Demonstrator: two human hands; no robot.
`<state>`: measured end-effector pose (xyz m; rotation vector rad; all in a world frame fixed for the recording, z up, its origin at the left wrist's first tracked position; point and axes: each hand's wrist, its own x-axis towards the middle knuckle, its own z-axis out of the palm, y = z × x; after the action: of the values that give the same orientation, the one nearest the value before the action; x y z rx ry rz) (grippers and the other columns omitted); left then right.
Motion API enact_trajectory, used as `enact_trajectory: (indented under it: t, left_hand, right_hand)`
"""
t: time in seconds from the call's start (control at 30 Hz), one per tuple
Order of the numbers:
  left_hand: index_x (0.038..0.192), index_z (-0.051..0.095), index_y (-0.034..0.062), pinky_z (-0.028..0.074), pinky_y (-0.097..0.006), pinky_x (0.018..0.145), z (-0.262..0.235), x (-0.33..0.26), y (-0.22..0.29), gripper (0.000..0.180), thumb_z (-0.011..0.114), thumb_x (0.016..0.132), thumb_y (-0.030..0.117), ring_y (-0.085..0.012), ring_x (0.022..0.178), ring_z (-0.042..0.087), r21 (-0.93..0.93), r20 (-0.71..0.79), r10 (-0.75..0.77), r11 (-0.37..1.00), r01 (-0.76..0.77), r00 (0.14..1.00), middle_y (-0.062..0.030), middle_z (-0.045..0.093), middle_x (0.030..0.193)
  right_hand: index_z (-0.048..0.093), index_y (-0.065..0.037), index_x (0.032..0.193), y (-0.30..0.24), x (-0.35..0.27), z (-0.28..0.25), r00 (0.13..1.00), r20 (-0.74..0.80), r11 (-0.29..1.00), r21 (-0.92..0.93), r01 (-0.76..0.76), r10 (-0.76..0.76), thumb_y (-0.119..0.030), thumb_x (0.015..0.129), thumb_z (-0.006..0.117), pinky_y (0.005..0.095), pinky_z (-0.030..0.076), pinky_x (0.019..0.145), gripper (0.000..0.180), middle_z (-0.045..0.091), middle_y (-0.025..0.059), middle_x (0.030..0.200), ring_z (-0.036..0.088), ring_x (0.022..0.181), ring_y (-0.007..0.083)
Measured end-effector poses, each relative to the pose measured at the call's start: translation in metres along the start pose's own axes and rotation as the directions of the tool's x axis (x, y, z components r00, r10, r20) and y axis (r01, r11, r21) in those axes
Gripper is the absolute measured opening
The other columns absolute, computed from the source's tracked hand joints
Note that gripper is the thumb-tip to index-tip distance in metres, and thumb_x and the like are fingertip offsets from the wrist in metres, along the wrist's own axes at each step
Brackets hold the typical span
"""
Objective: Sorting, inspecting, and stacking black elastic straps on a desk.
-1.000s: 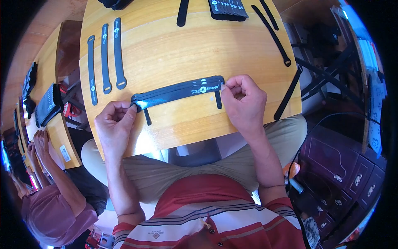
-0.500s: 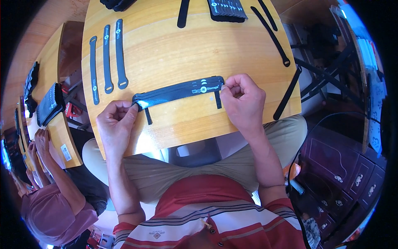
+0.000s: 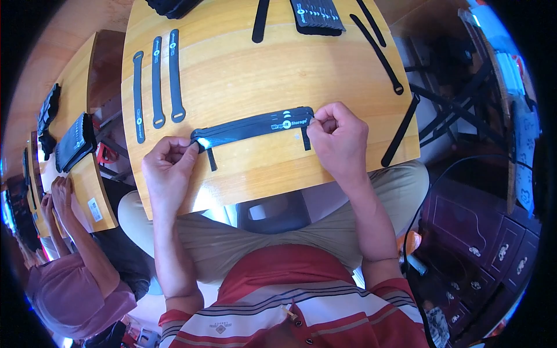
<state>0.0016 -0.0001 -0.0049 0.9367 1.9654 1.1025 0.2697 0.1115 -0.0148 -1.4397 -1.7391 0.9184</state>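
A flat bundle of black hook-and-loop straps with white print stretches sideways over the near part of the table. My left hand is closed in a pinch on its left end. Thumb and fingers of my right hand pinch the opposite end. Two short dark strips, a left one and a right one, show at the bundle's near edge; I cannot tell whether they are attached. Beyond my left hand, three loose dark straps with slotted ends lie side by side.
On the wooden table, a stack of straps and a black pile sit at the far side. More single straps lie along the right edge. At left, another person's hands are at a second table with a black stack.
The view has shifted slightly, moving the table's left part a little rightward in the picture. Both hands keep the same pinch on the bundle's ends.
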Motion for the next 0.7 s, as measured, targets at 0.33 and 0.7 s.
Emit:
enact_trajectory:
  t: [0.33,0.7]
  left_hand:
    - [0.097,0.07,-0.0017,0.047,-0.02,0.062,0.004,-0.002,-0.008,0.008,0.073,0.09,-0.002,-0.0046,0.068,0.056,-0.004,-0.022,0.12,0.993,-0.12,0.993,-0.0011,0.066,0.082]
    - [0.098,0.073,0.0004,0.052,-0.03,0.062,0.003,-0.009,-0.001,0.011,0.074,0.088,0.004,-0.0203,0.064,0.064,0.353,0.004,0.434,0.842,-0.407,0.901,-0.0117,0.065,0.09]
  right_hand:
    - [0.069,0.002,0.086,0.003,0.0,0.001,0.986,-0.001,0.976,-0.141,0.168,-0.17,0.004,0.079,0.067,0.0289,0.05,0.056,0.007,0.067,0.0097,0.077,0.063,0.06,0.0143]
    - [0.068,-0.003,0.094,-0.015,-0.023,-0.016,0.955,0.05,0.797,-0.54,0.272,-0.292,-0.008,0.084,0.063,0.0456,0.055,0.077,0.013,0.066,0.0135,0.098,0.066,0.091,0.0328]
